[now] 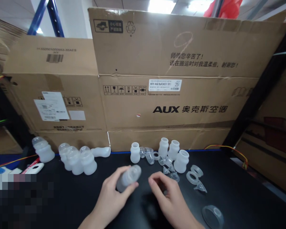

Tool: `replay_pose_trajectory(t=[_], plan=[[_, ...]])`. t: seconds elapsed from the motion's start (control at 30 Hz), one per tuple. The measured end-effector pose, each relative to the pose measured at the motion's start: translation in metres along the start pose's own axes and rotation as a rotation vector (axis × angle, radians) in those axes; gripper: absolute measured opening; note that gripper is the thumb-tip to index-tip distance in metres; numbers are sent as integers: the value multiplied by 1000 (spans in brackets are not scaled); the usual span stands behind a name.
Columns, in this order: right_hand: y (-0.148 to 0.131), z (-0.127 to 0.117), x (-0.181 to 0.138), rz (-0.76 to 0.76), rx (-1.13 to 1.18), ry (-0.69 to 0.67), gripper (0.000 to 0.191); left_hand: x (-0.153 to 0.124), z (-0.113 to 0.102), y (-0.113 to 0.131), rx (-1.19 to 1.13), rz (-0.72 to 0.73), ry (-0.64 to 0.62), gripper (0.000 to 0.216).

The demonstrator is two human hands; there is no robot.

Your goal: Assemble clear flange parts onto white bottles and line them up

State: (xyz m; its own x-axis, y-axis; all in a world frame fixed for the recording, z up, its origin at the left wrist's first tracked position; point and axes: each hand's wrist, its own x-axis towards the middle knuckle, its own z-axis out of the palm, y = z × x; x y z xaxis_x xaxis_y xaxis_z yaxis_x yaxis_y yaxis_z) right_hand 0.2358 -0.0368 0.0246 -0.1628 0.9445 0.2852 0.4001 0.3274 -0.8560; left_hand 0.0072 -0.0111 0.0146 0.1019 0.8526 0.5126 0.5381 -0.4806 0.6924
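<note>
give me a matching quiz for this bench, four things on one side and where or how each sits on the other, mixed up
1 left hand
2 uncapped bottles
3 clear dome cap
4 lone bottle beside the capped bottles

a lying on its side
b standing upright in a group
c alone, at the table's near right
d gripping a tilted bottle

Pairs: 1-d, 2-b, 3-c, 4-a

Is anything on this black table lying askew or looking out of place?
Yes. One translucent bottle lies on its side at the foot of the cardboard box, beside the upright capped bottles. The uncapped bottles stand upright too. The left hand holds a tilted bottle.
</note>
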Motion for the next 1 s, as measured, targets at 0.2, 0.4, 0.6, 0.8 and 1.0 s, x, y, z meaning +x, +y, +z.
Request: replay_pose_trajectory(t=[0.2, 0.4, 0.6, 0.8, 1.0], plan=[[24, -4, 8, -232, -501, 172, 25, 22, -6, -31, -282, -301, 210, 44], [47, -7, 13, -248, -704, 296, 30, 23, -12, -34, -42, -281, 476, 69], [50, -2, 10, -161, -489, 202, 28, 26, -17, -27, 353, -9, 703, 78], [32, 2, 2, -169, -269, -15, 31, 32, -30, -35, 471, 21, 806, 76], [23, 1, 3, -237, -144, -44, 33, 36, -34, -34, 494, -31, 829, 62]])
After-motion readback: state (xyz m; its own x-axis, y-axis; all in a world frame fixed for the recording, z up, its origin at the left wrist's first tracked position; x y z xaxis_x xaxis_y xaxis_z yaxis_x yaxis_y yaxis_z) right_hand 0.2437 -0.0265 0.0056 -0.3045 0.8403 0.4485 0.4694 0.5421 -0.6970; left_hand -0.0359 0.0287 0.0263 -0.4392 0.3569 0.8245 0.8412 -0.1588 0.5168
